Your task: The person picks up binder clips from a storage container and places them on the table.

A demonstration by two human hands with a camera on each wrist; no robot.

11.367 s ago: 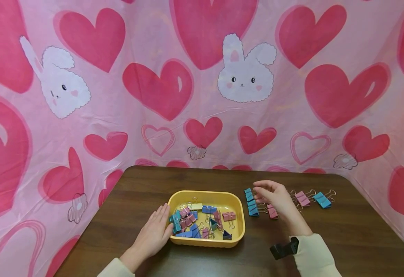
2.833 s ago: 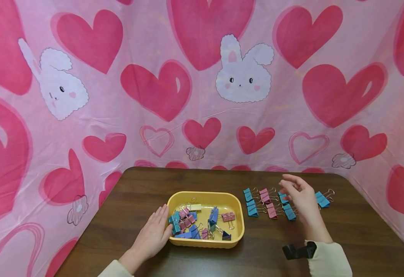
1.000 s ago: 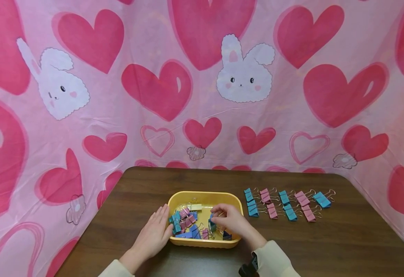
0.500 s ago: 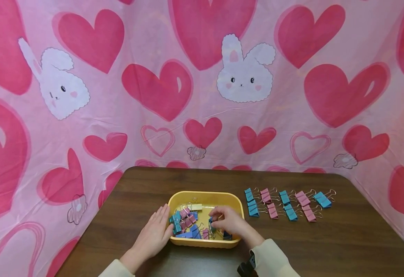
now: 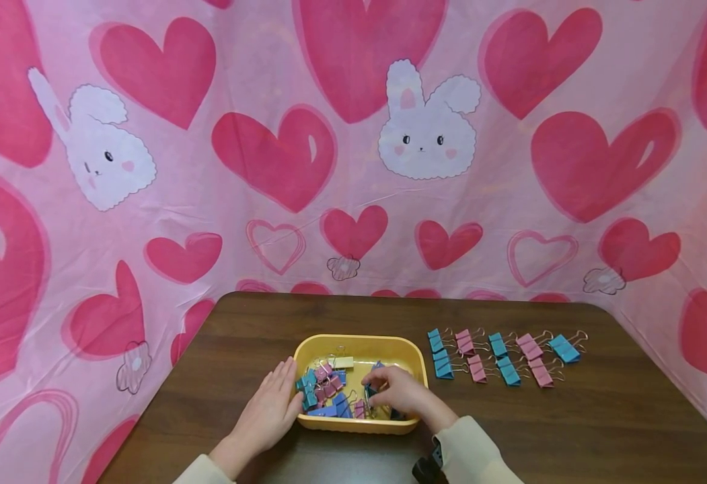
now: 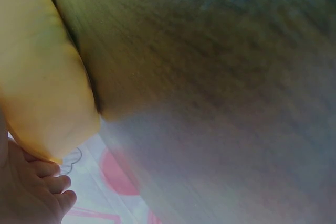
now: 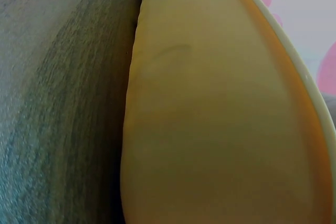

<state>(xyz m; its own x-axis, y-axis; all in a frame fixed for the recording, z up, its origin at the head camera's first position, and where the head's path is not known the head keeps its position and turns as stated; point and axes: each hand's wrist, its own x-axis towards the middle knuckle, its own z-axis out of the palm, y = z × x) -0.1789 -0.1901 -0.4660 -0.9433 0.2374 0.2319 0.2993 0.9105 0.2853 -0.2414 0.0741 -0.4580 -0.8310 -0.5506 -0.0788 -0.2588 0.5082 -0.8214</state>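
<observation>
In the head view a yellow tray (image 5: 359, 425) holds several binder clips in pink, blue, teal and pale yellow. My left hand (image 5: 266, 405) rests with straight fingers against the tray's left side; the left wrist view shows its curled-over fingertips (image 6: 55, 184) by the tray's wall. My right hand (image 5: 404, 390) is inside the right half of the tray, thumb and fingers pinching a dark green binder clip (image 5: 368, 395). A blue binder clip (image 5: 378, 366) shows just behind those fingers. Clips under the right hand are hidden. The right wrist view shows only the tray's outer wall (image 7: 210, 119), not the hand.
Right of the tray, teal binder clips (image 5: 442, 364) and pink binder clips (image 5: 476, 369) lie in two alternating rows on the brown table (image 5: 571, 430). The back row ends in a teal clip (image 5: 565, 349). A pink heart-patterned cloth (image 5: 353, 202) hangs behind the table.
My right hand has left the clip rows and reached into the tray, then shifted slightly left and down around the dark green clip. My left hand has stayed at the tray.
</observation>
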